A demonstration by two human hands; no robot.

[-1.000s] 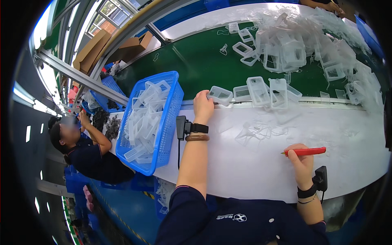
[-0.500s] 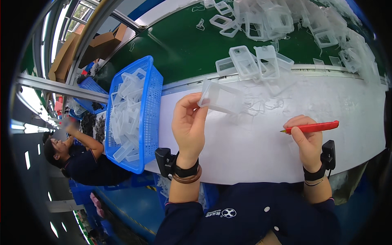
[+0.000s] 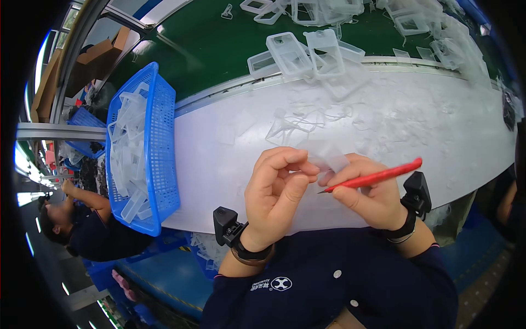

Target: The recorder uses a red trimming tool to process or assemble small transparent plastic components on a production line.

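Note:
A translucent plastic case is held up between my two hands over the white worktop. My left hand is closed, its thumb and fingers pinching the near left edge of the case. In my right hand lies a slim red craft knife, its thin tip angled left toward my left fingertips. The right fingers also touch the right side of the case. My fingers hide part of the case, and whether the tip touches it I cannot tell. Thin plastic trimmings lie just beyond my hands.
At left stands a blue basket full of translucent pieces. Several cases lie across the worktop's far edge, with more on the green surface behind. Plastic scraps pile up at far right. Another person works at far left.
My right hand has moved left with the knife to the case. My left hand has come nearer my body with the case. The view has shifted, so the basket now sits farther left.

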